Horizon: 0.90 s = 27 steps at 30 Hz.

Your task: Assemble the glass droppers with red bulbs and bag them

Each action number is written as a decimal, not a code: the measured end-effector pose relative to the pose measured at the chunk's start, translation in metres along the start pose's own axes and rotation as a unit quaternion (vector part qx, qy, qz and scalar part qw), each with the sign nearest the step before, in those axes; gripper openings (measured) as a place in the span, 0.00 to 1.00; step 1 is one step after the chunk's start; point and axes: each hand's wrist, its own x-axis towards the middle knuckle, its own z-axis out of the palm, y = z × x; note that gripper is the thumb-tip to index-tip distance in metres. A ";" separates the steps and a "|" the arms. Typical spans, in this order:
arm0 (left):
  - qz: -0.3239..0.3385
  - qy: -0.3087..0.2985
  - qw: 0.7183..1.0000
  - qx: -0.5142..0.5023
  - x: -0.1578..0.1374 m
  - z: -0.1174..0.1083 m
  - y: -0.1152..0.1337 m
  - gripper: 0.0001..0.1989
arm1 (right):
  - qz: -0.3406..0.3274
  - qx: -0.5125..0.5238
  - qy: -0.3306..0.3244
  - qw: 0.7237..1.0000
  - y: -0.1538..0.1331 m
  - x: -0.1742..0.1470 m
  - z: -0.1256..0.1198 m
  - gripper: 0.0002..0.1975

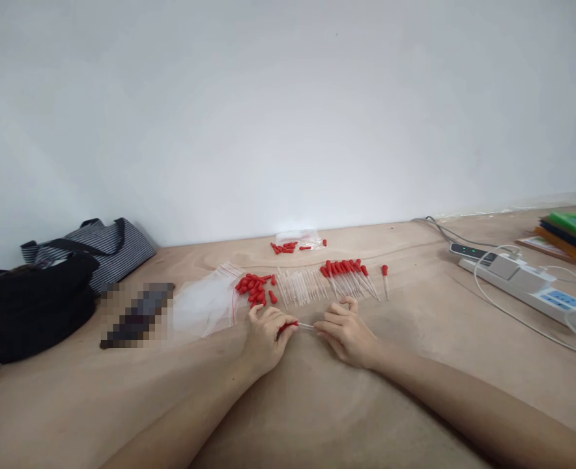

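Between the fingers of my left hand [267, 339] is a red rubber bulb [288, 326], partly covered by the thumb. My right hand [345, 333] pinches a thin clear glass tube [306, 326] that runs to the bulb; whether its end sits inside the bulb is hidden. Just beyond my left hand lies a pile of loose red bulbs [253, 288]. A row of bare glass tubes [302, 286] lies beyond both hands. Farther right, several droppers with red bulbs [349, 277] lie side by side, and a single dropper [385, 280] lies apart from them.
Clear plastic bags [202, 306] lie left of the bulbs. More red bulbs [284, 247] rest by a bag near the wall. A blurred-out dark object [139, 316], a striped bag [122, 251] and a black bag [38, 306] are at left. A corded power strip [527, 286] stands right.
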 end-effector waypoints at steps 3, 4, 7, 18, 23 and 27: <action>0.022 -0.015 1.000 -0.007 0.000 -0.001 0.001 0.06 | -0.020 -0.014 0.002 1.000 0.005 -0.001 0.000 0.11; 0.027 -0.018 0.999 -0.007 0.000 -0.001 0.002 0.06 | -0.019 -0.016 0.002 1.000 0.006 -0.001 0.000 0.11; 0.034 -0.018 0.999 -0.003 0.000 -0.001 0.004 0.07 | -0.003 -0.015 0.001 1.000 0.007 0.001 0.001 0.12; 0.061 -0.013 0.998 -0.024 -0.002 -0.002 0.007 0.05 | 0.096 0.066 -0.011 0.993 -0.003 0.006 0.004 0.11; 0.067 -0.012 0.997 -0.026 -0.001 -0.002 0.008 0.05 | 0.125 0.088 -0.043 0.987 -0.007 0.007 0.003 0.11; 0.073 -0.014 0.997 -0.027 -0.001 -0.002 0.008 0.05 | 0.133 0.091 -0.062 0.985 -0.008 0.008 0.004 0.12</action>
